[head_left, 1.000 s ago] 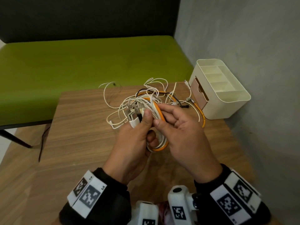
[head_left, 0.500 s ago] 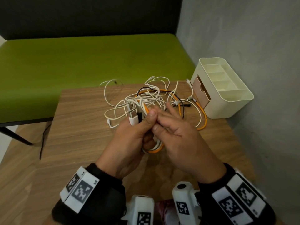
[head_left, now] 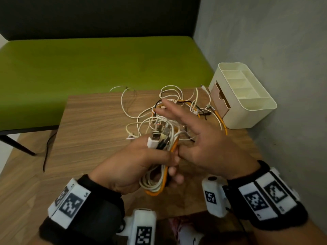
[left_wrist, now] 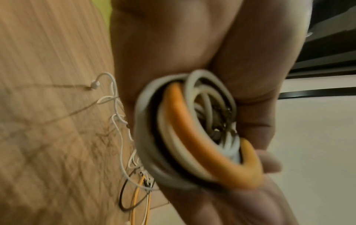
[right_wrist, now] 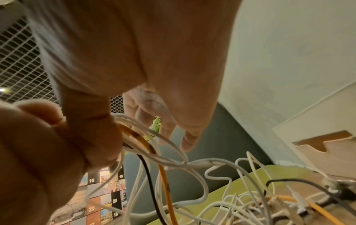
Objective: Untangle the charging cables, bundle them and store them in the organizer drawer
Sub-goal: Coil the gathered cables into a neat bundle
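My left hand (head_left: 141,161) grips a coiled bundle of white, orange and black cables (head_left: 156,183). Its USB plugs (head_left: 155,140) stick up above my fist. The left wrist view, blurred, shows the same coil (left_wrist: 192,137) wrapped in my fingers. My right hand (head_left: 200,137) is open just right of the bundle, its fingers spread out over the loose tangle (head_left: 169,96) on the table. Strands run from my left hand's grip (right_wrist: 48,144) down to that tangle (right_wrist: 221,194). The cream organizer (head_left: 247,110) stands at the table's far right, its wood-fronted drawer (head_left: 220,101) pulled slightly out.
The small wooden table (head_left: 95,124) stands against a grey wall (head_left: 265,41) on the right. A green bench (head_left: 106,64) runs behind it. A thin dark cord (head_left: 46,151) hangs off the table's left edge.
My right hand has let go of the cables, and its fingers have spread forward over the tangle. My left hand has pulled the coil closer, plugs pointing up.
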Motion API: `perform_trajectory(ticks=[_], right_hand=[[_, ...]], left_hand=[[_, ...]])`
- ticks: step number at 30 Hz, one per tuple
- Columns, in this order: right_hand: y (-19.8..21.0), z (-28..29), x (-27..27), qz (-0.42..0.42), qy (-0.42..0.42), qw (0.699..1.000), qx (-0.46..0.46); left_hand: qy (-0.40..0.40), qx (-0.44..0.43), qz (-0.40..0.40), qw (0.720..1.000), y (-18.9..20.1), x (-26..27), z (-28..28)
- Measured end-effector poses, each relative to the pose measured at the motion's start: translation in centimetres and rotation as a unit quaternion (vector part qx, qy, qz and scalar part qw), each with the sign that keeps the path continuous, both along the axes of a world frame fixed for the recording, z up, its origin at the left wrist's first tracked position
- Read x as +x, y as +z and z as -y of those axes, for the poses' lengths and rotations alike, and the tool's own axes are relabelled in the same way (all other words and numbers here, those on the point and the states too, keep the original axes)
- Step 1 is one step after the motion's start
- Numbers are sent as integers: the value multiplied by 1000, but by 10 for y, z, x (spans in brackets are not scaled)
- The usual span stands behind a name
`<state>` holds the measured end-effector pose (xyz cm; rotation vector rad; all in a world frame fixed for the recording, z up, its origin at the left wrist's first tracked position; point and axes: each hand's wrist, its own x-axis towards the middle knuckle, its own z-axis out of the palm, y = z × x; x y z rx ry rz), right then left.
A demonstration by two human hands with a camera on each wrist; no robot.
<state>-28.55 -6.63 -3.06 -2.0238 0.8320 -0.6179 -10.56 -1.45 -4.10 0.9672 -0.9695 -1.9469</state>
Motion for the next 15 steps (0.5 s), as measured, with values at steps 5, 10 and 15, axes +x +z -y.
perform_trajectory(ticks=[5,10,15], right_hand=[[-18,8,12,-17,-9,999,-33],[-27,25,7,-82,-130,981,-117],[-19,25,4,-56,-148,981,-114]], left_hand=[[-62,8,-34,997,4,8,-5],[-15,-1,26,1000,5,11,0],[106,-26,-10,994,3,14,5]])
